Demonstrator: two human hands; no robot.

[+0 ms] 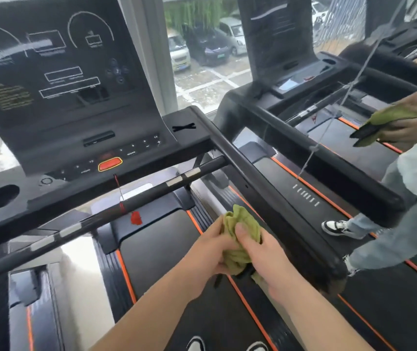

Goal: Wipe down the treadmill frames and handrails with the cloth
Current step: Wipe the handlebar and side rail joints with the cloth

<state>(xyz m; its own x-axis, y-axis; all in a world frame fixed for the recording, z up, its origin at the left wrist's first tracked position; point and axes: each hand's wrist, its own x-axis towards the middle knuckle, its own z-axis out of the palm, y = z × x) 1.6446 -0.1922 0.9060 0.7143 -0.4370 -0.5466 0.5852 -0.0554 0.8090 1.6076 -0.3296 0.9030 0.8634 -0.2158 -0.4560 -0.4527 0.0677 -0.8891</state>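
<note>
Well, both hands are closed on the one bunched green cloth (240, 224): the left hand (210, 252) curls round its left side and the right hand (265, 259) presses its thumb on top, fingers wrapped below. The cloth sits at about five o'clock from the console (58, 79), just beside the treadmill's right handrail (265, 196) and above the belt's orange edge stripe; whether it touches the rail I cannot tell. At nine o'clock a round cup holder (12, 190) is sunk into the console shelf, its inside too dark to show any contents. Below the red stop button (110, 163) a red clip (136, 218) hangs on a cord in front of the crossbar (101, 216). The console markings are smeared by blur and unreadable. At three o'clock another person's hand (410, 127) holds a second green cloth (392, 117) round the end of a dark bar on the neighbouring treadmill; that person is cut off by the edge, only pale jeans and one sneaker (336, 228) showing. At six o'clock two shoe tips (197, 344) are clipped by the bottom edge.
</note>
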